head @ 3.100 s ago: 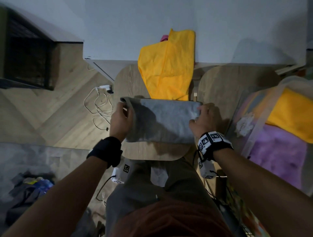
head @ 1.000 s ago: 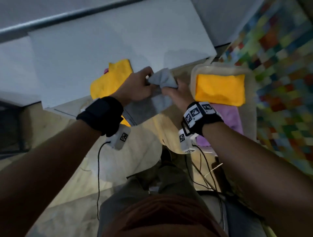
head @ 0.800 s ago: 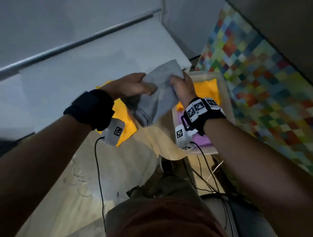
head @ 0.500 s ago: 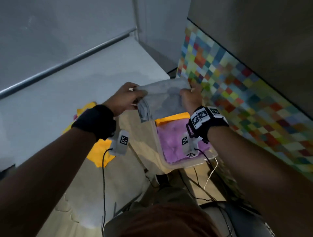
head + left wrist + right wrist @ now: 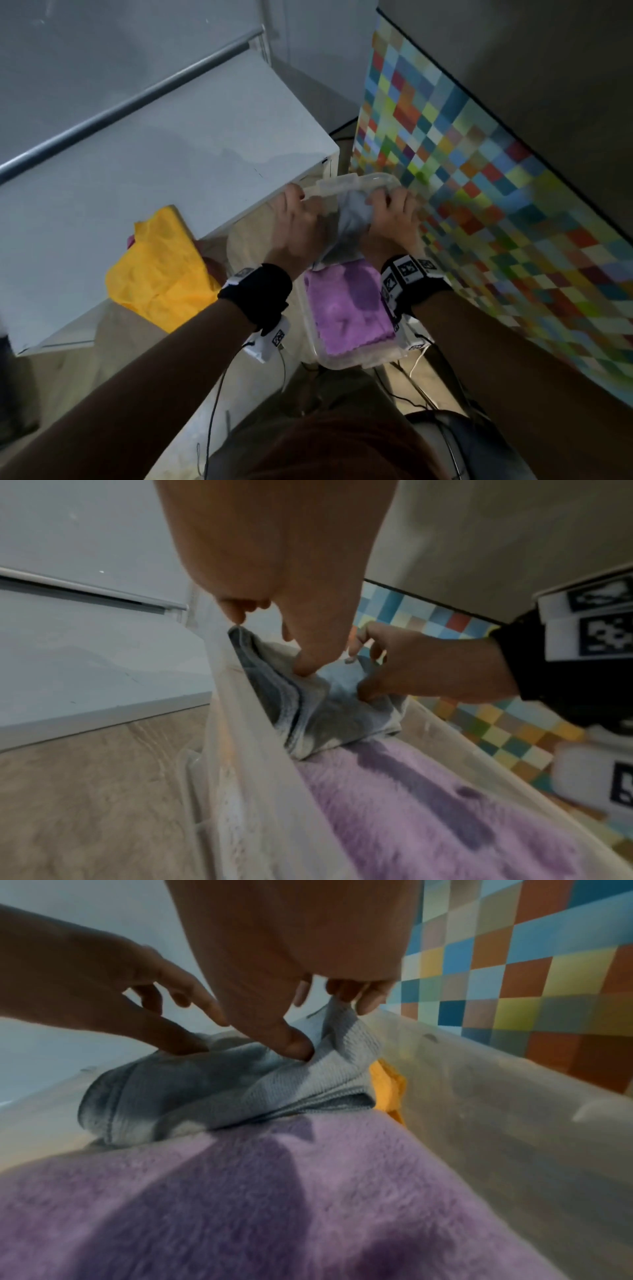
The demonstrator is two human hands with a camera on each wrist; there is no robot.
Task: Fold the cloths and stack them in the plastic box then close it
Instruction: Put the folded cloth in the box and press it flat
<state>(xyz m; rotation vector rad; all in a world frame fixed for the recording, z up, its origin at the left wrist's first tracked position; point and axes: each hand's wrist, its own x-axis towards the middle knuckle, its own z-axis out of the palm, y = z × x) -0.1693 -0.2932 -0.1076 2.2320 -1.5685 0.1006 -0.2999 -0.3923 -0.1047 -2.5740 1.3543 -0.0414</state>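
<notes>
A clear plastic box (image 5: 346, 364) lies in front of me with a purple cloth (image 5: 347, 308) folded in its near half. At its far end a folded grey cloth (image 5: 351, 222) rests on a yellow cloth (image 5: 388, 1088). My left hand (image 5: 301, 212) pinches the grey cloth's left side, thumb on top (image 5: 304, 666). The right hand (image 5: 390, 209) pinches its right edge between thumb (image 5: 296, 1046) and fingers. A loose yellow cloth (image 5: 161, 270) lies unfolded on the table to the left.
A white cabinet top (image 5: 171, 154) runs behind the loose yellow cloth, with a pink item (image 5: 130, 241) peeping out from under that cloth. A chequered multicolour surface (image 5: 496, 205) stands close on the box's right. Cables (image 5: 416, 368) trail below the wrists.
Both hands lifted the folded grey cloth off the table, carried it right and lowered it into the far end of the box, over the yellow cloth. My view swung right with them.
</notes>
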